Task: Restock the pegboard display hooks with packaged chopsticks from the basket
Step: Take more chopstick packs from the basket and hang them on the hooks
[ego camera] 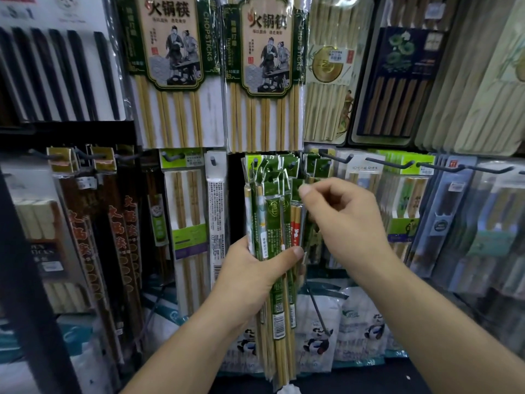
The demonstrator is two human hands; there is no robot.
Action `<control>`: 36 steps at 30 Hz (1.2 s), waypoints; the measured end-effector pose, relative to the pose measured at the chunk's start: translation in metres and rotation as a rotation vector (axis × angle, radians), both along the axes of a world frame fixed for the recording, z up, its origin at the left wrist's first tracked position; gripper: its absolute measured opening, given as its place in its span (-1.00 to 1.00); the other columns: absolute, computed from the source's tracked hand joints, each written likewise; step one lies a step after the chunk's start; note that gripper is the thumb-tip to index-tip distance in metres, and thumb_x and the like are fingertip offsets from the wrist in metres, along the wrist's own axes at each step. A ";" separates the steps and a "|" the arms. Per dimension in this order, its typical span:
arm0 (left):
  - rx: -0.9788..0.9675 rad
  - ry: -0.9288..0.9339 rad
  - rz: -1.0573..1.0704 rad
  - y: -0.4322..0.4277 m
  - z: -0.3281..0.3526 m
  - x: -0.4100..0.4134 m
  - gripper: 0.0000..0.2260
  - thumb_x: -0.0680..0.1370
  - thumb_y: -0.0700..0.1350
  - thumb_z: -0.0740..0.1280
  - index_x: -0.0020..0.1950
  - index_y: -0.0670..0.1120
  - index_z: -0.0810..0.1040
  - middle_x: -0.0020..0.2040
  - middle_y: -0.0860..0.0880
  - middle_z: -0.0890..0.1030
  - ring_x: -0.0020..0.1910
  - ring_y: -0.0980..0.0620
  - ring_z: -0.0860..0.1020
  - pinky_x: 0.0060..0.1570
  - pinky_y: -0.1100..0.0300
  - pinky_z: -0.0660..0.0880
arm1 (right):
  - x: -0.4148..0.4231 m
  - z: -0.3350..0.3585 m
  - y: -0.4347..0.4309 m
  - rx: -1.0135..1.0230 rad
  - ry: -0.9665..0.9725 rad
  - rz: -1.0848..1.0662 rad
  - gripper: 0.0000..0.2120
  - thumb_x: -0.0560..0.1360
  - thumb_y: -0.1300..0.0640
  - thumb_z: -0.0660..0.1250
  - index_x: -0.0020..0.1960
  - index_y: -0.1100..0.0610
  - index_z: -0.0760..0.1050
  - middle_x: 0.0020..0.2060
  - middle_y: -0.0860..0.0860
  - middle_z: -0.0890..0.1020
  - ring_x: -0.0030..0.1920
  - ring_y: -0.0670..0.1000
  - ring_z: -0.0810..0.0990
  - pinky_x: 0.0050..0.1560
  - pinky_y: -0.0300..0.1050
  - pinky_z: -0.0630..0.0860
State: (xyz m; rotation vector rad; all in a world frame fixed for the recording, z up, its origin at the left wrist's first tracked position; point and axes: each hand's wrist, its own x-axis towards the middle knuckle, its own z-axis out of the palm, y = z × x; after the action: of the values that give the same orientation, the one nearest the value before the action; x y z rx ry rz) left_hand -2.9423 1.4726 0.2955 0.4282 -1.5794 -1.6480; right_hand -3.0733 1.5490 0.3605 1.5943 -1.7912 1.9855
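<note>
Stock: packaged chopsticks (277,294) in green wrappers stood upright as a bundle just below the middle of the view, with header cards at 12 o'clock and bare bamboo tips at 6 o'clock.
Left hand: the left hand (250,277) reached in from 7 o'clock. Its grip was closed round the middle of the bundle, thumb laid across the front of the wrappers.
Right hand: the right hand (343,220) reached in from 4 o'clock. Its grip pinched the top of one pack at the bundle's 1 o'clock corner between thumb and forefinger, the other fingers curled in.
Hooks: dark pegboard hooks (339,158) jutted from the display at 12 to 2 o'clock of the right hand. Whether the pinched pack sat on a hook could not be told.
Above: two large hotpot chopstick packs (170,66) hung side by side at 12 o'clock of the bundle.
Left side: dark wooden chopstick packs (85,237) hung at 9 o'clock.
Below: panda-printed bags (315,336) lay at 5 o'clock, behind the bamboo tips.
</note>
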 end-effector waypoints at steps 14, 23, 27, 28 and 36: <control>-0.018 -0.026 0.106 -0.006 -0.001 0.001 -0.78 0.49 -0.07 0.57 -0.13 0.28 0.69 -0.11 0.09 0.76 -0.14 0.14 0.73 -0.17 0.25 0.60 | -0.027 0.022 -0.007 -0.017 -0.281 -0.101 -0.78 0.64 0.07 0.33 -0.16 0.04 0.61 -0.40 -0.08 0.54 -0.39 -0.15 0.49 -0.31 -0.27 0.43; 0.043 -0.022 0.045 -0.006 -0.002 0.002 -0.88 0.47 -0.15 0.59 -0.08 0.05 0.72 -0.02 -0.12 0.75 -0.08 -0.14 0.73 -0.19 0.14 0.67 | -0.034 0.015 -0.015 0.006 -0.243 -0.166 -0.76 0.61 0.09 0.37 -0.22 0.10 0.60 -0.42 -0.02 0.50 -0.38 -0.11 0.45 -0.36 -0.41 0.44; -0.016 -0.031 0.029 -0.004 0.000 0.004 -0.79 0.44 -0.12 0.61 -0.09 0.19 0.71 -0.05 0.03 0.77 -0.06 0.08 0.73 -0.16 0.37 0.60 | -0.034 0.007 -0.014 -0.020 -0.222 -0.212 -0.81 0.59 0.04 0.40 -0.11 0.14 0.59 -0.36 -0.07 0.53 -0.35 -0.15 0.46 -0.25 -0.28 0.47; -0.024 -0.027 0.032 -0.004 -0.001 0.003 -0.78 0.43 -0.11 0.62 -0.08 0.20 0.71 -0.05 0.05 0.77 -0.06 0.11 0.73 -0.16 0.40 0.58 | -0.031 0.005 -0.012 -0.037 -0.214 -0.217 -0.80 0.59 0.03 0.40 -0.10 0.16 0.58 -0.39 -0.14 0.51 -0.37 -0.18 0.45 -0.27 -0.31 0.45; -0.063 -0.007 -0.031 -0.003 0.000 0.002 -0.71 0.38 -0.07 0.63 0.07 0.06 0.70 0.04 -0.01 0.76 0.04 0.01 0.73 -0.01 0.19 0.66 | 0.001 0.003 -0.002 0.036 -0.047 0.054 -0.87 0.58 0.06 0.41 -0.15 -0.03 0.66 -0.33 -0.12 0.63 -0.27 -0.17 0.56 -0.24 -0.29 0.50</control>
State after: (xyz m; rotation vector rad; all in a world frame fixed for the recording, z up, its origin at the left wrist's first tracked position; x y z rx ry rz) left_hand -2.9405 1.4698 0.2950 0.3795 -1.6461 -1.6167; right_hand -3.0725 1.5466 0.3638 1.6370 -1.8301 2.0420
